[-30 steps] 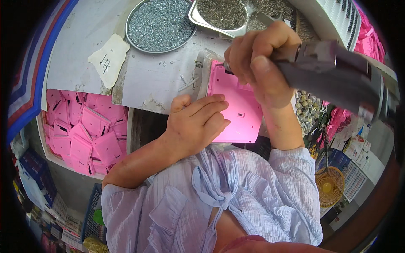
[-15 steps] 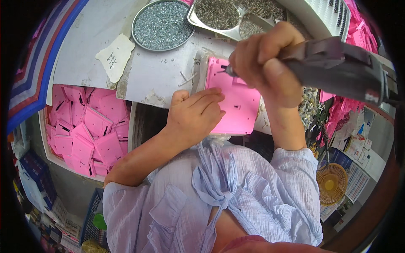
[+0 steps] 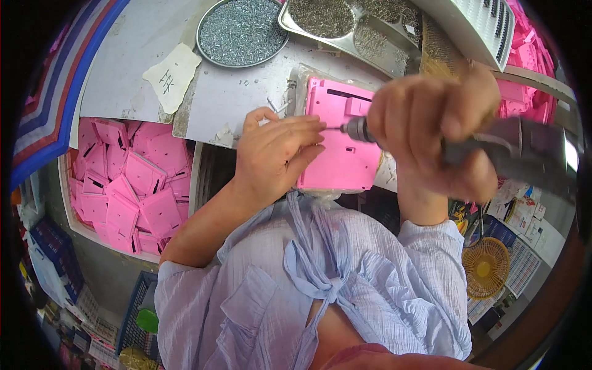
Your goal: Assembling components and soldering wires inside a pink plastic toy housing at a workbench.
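Observation:
My right hand (image 3: pixel 435 126) is wrapped round a dark electric screwdriver (image 3: pixel 512 151), blurred by motion. Its thin bit points left and its tip meets the fingertips of my left hand (image 3: pixel 274 151). Those fingers are bent and drawn together, and whatever they hold is hidden. Under both hands lies a flat pink plastic panel (image 3: pixel 338 166) with a black slot near its far edge, a raised block and small holes. Clear plastic film (image 3: pixel 301 92) shows along the panel's left and near edges.
At the back stand a round metal tray of silvery screws (image 3: pixel 242 34) and a divided metal tray (image 3: pixel 345 46) of small brownish parts. A torn paper (image 3: pixel 172 79) lies left of them. Several pink panels (image 3: pixel 132 185) fill a bin at left. More pink parts (image 3: pixel 530 92) are at far right.
The screwdriver's bit has left the panel's far left corner and come nearer, to my left fingertips. My right hand has swung right and nearer. My left hand has shifted slightly.

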Demonstrator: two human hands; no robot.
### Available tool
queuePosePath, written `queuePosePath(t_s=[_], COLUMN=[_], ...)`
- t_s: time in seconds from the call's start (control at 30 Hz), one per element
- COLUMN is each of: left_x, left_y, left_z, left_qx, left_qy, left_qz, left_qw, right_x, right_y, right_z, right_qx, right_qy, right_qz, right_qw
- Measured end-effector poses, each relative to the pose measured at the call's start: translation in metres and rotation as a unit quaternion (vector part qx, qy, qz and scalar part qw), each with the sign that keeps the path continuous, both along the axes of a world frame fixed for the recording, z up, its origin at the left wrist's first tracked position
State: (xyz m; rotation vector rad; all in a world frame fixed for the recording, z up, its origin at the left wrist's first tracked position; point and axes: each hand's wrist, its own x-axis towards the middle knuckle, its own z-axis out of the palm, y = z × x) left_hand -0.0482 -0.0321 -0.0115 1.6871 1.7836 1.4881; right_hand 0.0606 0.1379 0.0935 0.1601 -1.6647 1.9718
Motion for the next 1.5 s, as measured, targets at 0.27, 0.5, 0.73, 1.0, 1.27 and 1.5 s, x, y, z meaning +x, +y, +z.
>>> queuePosePath(t_s=[0.27, 0.5, 0.73, 1.0, 1.27, 1.5], left_x=[0.003, -0.006, -0.13, -0.153, -0.149, -0.15], left_y=[-0.001, 0.0, 0.06, 0.074, 0.092, 0.094], left_z=[0.004, 0.012, -0.004, -0.029, -0.041, -0.034], left_qx=[0.012, -0.001, -0.156, -0.176, -0.14, -0.078], left_qy=[0.036, 0.11, 0.44, 0.365, 0.34, 0.354], left_qz=[0.022, -0.048, 0.241, 0.184, 0.192, 0.223], left_qw=[0.999, 0.993, 0.851, 0.896, 0.91, 0.905], right_x=[0.017, 0.022, 0.043, 0.045, 0.03, 0.02], right_y=[-0.027, -0.03, -0.027, -0.039, -0.052, -0.056], right_z=[0.002, -0.001, 0.002, -0.005, -0.018, -0.029], right_qx=[-0.039, -0.044, -0.034, -0.085, -0.04, 0.144], right_qy=[-0.021, -0.023, -0.036, -0.056, -0.122, -0.122], right_qz=[-0.033, -0.035, -0.046, -0.079, -0.044, 0.01], right_qw=[0.998, 0.998, 0.998, 0.992, 0.991, 0.982])
